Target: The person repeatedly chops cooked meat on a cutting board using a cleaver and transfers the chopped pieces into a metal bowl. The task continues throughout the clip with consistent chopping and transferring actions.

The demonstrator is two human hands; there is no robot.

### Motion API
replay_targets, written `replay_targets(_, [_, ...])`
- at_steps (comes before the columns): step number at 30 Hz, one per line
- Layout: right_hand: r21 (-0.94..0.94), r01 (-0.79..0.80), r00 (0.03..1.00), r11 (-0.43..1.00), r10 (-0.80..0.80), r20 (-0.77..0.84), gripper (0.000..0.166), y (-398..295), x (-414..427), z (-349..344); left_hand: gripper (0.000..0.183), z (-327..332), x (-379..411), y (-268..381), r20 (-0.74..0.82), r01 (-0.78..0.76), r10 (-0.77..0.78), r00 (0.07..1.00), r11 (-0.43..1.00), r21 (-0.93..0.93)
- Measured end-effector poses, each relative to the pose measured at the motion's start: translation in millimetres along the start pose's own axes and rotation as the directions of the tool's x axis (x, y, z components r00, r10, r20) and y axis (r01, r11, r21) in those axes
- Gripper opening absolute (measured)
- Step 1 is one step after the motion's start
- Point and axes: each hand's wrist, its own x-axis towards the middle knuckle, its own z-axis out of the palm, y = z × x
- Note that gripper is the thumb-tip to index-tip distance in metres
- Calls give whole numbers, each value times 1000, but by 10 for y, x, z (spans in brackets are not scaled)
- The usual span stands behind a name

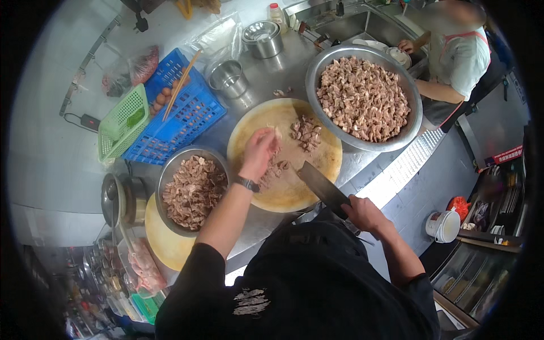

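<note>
A round cutting board (272, 114) lies on the steel counter before me. My right hand (366, 214) is closed on the handle of a cleaver (325, 187), whose dark blade reaches over the board's near right edge. Over the board's left part is my left hand (260, 154), with chopped meat (278, 168) beside and below it; whether its fingers hold a piece cannot be made out. A small pile of meat pieces (307, 134) sits towards the board's back right. Large steel bowls of cut meat stand on both sides, one at the right (312, 91) and one at the left (165, 170).
Behind my left hand stands a blue plastic crate (182, 114) with eggs and chopsticks, beside a green basket (123, 123). Steel pots (263, 44) are at the back. A co-worker (457, 68) stands by the sink (352, 27) at the right. A white bucket (443, 226) is on the floor.
</note>
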Motion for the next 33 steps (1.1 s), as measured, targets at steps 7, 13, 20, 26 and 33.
replay_targets(7, [-24, 32, 996, 999, -34, -88, 28, -73, 19, -86, 25, -228, 402, -174, 41, -256, 369, 929, 556, 791])
replay_targets(13, [42, -31, 972, 999, 40, -233, 28, -44, -7, -72, 28, 233, -513, -771, 474, -514, 355, 805, 20, 858])
replay_targets(20, [71, 15, 935, 997, 12, -355, 26, 8, 23, -85, 32, 205, -687, -925, 565, -565, 362, 741, -117, 816])
replay_targets(26, [89, 62, 924, 994, -24, -381, 26, -5, 64, -7, 29, 155, -607, -1077, 416, -485, 414, 810, 73, 871])
replay_targets(33, [-56, 48, 956, 997, -63, -288, 21, -170, -29, 46, 26, 37, -696, -1072, 510, -562, 393, 765, 22, 827])
